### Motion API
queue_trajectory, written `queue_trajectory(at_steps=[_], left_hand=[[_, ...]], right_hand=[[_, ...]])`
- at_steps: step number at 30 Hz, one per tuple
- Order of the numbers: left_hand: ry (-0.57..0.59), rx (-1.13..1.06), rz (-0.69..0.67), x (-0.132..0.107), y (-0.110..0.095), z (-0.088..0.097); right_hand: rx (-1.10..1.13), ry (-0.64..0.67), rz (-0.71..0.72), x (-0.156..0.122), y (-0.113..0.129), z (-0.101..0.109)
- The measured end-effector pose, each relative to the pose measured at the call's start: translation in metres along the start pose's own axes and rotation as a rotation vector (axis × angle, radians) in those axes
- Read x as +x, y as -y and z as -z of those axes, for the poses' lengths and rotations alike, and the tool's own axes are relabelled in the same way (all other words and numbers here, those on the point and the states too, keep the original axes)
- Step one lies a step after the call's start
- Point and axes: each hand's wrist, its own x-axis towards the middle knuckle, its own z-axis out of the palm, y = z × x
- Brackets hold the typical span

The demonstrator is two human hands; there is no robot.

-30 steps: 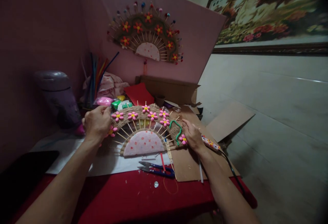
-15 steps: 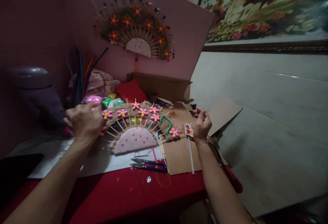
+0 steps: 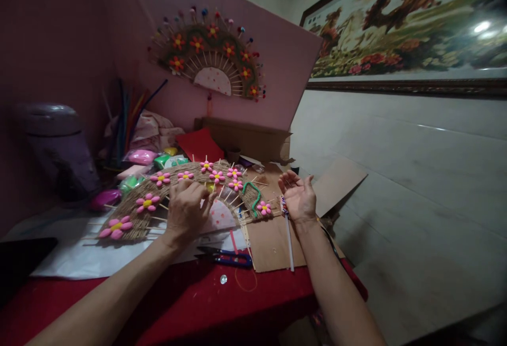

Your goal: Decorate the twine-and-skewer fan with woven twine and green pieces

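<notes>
A half-round fan craft [image 3: 130, 211] of jute cord and wooden sticks, with pink flowers and a green pipe cleaner [image 3: 253, 193], lies on white paper on the table. My left hand [image 3: 187, 209] rests on its middle, over the dotted pink centre, with fingers bent and pinched at the sticks. My right hand [image 3: 298, 198] hovers palm up at the fan's right end, fingers loosely spread and nothing seen in them. Under that wrist lies a patterned glue gun [image 3: 284, 206] with a white glue stick [image 3: 290, 245] pointing toward me.
Blue scissors [image 3: 227, 257] and a small bead [image 3: 223, 279] lie on the red cloth [image 3: 190, 304] before the fan. A finished fan [image 3: 209, 55] hangs on the pink board. A purple container [image 3: 55, 145], pipe cleaners [image 3: 130, 108], clay packs [image 3: 158, 160] and cardboard [image 3: 273, 240] surround the work.
My left hand moved from the fan's left end to its middle, uncovering the left flowers. My right hand left the fan's right end, rose beside the glue gun and turned palm up.
</notes>
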Motion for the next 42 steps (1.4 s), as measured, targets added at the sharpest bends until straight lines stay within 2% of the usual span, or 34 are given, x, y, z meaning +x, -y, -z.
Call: queue_trajectory(at_steps=[7,11,15,18,26,31,34,39,42], left_hand=[[0.039,-0.099,-0.043,-0.006,-0.009,-0.005],[0.055,-0.149,-0.049,-0.009,-0.011,-0.009],[0.074,-0.152,-0.054,-0.010,-0.011,-0.010],[0.100,-0.135,-0.052,-0.011,-0.014,-0.008],[0.146,-0.062,-0.078,-0.013,-0.022,-0.010],[0.133,-0.089,-0.082,-0.015,-0.022,-0.012],[0.134,-0.101,-0.071,-0.015,-0.022,-0.012],[0.132,-0.118,-0.052,-0.014,-0.017,-0.009],[0.132,-0.139,-0.036,-0.013,-0.013,-0.005]], right_hand=[[-0.087,0.001,-0.037,-0.007,-0.002,-0.010],[-0.293,0.042,0.133,-0.019,-0.003,-0.020],[-0.573,0.247,0.281,-0.031,-0.006,-0.028],[-0.656,0.336,0.286,-0.034,-0.009,-0.029],[-0.821,0.420,0.280,-0.029,-0.018,-0.030],[-0.917,0.474,0.252,-0.029,-0.022,-0.032],[-0.912,0.418,0.314,-0.029,-0.020,-0.033],[-0.886,0.183,0.479,-0.031,-0.012,-0.032],[-0.780,0.074,0.512,-0.036,-0.010,-0.032]])
